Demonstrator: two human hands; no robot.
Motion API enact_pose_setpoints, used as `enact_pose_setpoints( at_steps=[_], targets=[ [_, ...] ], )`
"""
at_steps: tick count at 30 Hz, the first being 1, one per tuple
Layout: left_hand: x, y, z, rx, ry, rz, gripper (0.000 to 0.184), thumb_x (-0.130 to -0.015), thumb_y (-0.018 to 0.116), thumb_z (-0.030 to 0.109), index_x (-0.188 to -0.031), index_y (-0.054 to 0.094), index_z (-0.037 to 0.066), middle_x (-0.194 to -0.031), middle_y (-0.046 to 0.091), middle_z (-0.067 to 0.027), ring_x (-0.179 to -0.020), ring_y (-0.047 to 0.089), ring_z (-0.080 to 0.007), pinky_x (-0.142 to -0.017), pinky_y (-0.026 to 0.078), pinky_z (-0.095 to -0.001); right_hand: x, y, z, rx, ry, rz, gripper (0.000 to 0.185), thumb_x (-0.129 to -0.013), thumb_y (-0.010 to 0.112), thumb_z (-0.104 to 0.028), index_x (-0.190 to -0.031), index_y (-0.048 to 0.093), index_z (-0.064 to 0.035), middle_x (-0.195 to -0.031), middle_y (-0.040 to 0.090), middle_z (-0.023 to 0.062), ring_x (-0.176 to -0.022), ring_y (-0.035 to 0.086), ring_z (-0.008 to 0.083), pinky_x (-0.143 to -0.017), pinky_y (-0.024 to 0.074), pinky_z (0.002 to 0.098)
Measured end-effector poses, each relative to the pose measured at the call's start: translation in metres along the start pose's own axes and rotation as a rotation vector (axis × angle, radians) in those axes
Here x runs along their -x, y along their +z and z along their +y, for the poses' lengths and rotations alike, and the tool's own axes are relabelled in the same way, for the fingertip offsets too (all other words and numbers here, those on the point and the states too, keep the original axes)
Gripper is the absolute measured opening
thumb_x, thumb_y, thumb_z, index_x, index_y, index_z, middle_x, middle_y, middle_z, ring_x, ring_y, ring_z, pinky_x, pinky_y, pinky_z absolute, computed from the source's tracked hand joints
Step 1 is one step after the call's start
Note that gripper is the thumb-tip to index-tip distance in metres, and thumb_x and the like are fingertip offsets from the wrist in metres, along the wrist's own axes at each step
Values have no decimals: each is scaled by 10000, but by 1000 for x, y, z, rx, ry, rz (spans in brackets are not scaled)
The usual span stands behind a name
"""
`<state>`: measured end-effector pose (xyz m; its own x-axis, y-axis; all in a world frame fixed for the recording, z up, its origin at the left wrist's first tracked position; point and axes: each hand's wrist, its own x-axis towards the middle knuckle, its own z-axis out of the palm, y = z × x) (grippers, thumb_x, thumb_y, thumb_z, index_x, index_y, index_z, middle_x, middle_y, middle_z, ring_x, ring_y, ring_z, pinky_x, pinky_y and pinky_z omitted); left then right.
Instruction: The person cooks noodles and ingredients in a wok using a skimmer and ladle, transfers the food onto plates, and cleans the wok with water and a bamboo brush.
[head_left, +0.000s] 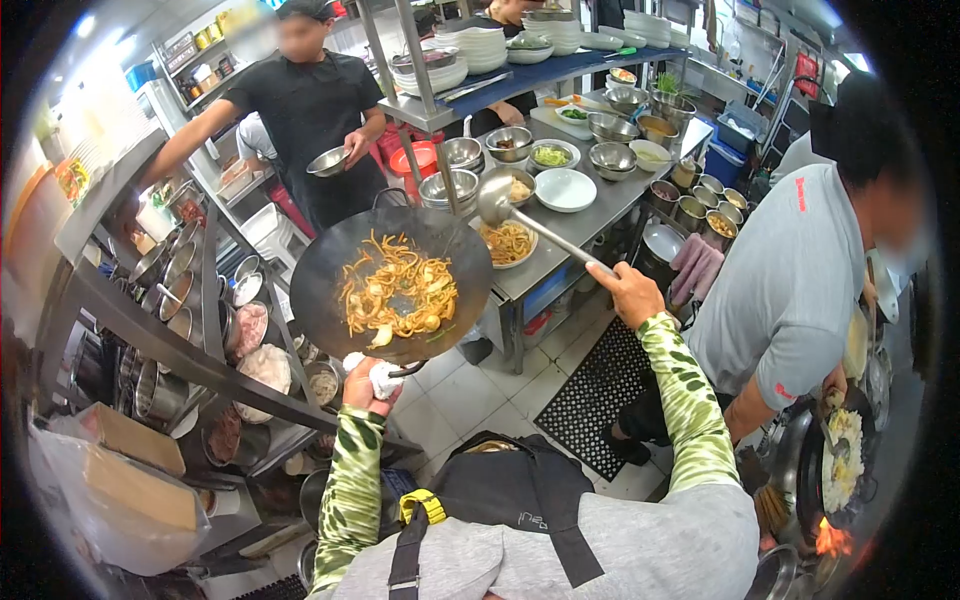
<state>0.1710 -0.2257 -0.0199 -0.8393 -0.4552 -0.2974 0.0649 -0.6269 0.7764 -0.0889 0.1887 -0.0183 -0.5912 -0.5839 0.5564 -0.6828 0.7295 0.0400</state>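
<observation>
Left hand (364,388) grips wok (322,290) through white cloth (385,379), noodles (428,288) inside; right hand (636,297) grips ladle (548,236); plate (514,265) near counter's (562,250) near-left corner.

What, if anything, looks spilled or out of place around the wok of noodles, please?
Nothing clearly stands out: the noodles lie inside the wok, which the left hand holds with a white cloth, and no spill shows on the visible floor tiles.

White cloth (385,380) partly hides the round dark metal wok's (318,285) handle (408,369); the rightmost grey shirt's (765,275) red lettering (800,194) is illegible.
</observation>
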Motion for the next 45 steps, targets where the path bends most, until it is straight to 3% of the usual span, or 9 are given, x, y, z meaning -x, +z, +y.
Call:
enact_pose_setpoints(
  at_steps=[6,12,23,25,28,29,34,41,45],
  targets=[
    [-4,-10,1,-1,-38,-2,85,-882,589,189,-848,613,114,-729,670,-51,-624,678,-212,-481,562,-376,-7,16,-15,-419,181,50,632,-850,587,-52,-1444,439,-210,-875,521,146,-780,606,355,-722,512,452],
    [7,13,-12,-19,14,104,121,-875,600,157,-878,602,36,-737,678,-127,-608,681,-247,-462,559,-382,-40,-4,-109,-1178,250,-167,688,-845,548,-71,-1456,277,93,-1242,569,305,-1123,617,332,-972,447,349],
    [16,33,-9,-121,8,230,156,-862,585,117,-883,606,-36,-755,656,-147,-624,668,-245,-502,553,-360,-138,20,-207,-1189,238,-594,652,-819,575,-91,-1411,364,81,-1081,622,341,-957,662,419,-833,521,413],
    [11,28,-9,-77,-27,239,146,-857,589,119,-868,610,-25,-752,654,-141,-618,666,-242,-497,542,-361,-111,25,-216,-1202,-115,-424,646,-828,581,-61,-1427,366,49,-1104,645,276,-814,686,344,-739,549,387],
    [7,21,-11,-11,-54,223,134,-847,594,119,-855,611,-14,-743,649,-135,-611,662,-237,-485,530,-362,-117,-34,-194,-1462,266,-1022,640,-843,581,-2,-1447,371,15,-1083,666,138,-616,627,157,-566,536,287],
    [7,18,-14,14,-67,216,130,-843,596,118,-852,611,-11,-740,647,-134,-609,660,-235,-481,526,-362,-119,-29,-185,-1485,305,-967,655,-848,592,13,-1460,360,5,-1029,641,86,-553,543,69,-484,474,225],
    [3,13,-23,-10,-56,238,105,-832,602,97,-844,601,-7,-722,634,-127,-589,651,-231,-456,522,-370,-147,39,-172,-1320,447,-637,645,-860,566,-17,-1456,331,58,-795,616,37,-484,502,72,-445,447,242],
    [5,21,-15,69,-106,247,98,-819,619,88,-826,621,-10,-711,624,-88,-567,635,-210,-501,527,-350,-94,-31,-185,-1562,476,-1039,702,-844,596,33,-1484,308,9,-838,623,51,-485,527,70,-425,445,222],
    [6,15,-19,63,-81,212,107,-834,606,92,-831,596,-14,-719,629,-121,-593,660,-244,-478,545,-367,-127,14,-164,-1368,333,-734,683,-855,578,-21,-1483,311,11,-704,572,23,-463,504,77,-413,429,245]
  ],
)
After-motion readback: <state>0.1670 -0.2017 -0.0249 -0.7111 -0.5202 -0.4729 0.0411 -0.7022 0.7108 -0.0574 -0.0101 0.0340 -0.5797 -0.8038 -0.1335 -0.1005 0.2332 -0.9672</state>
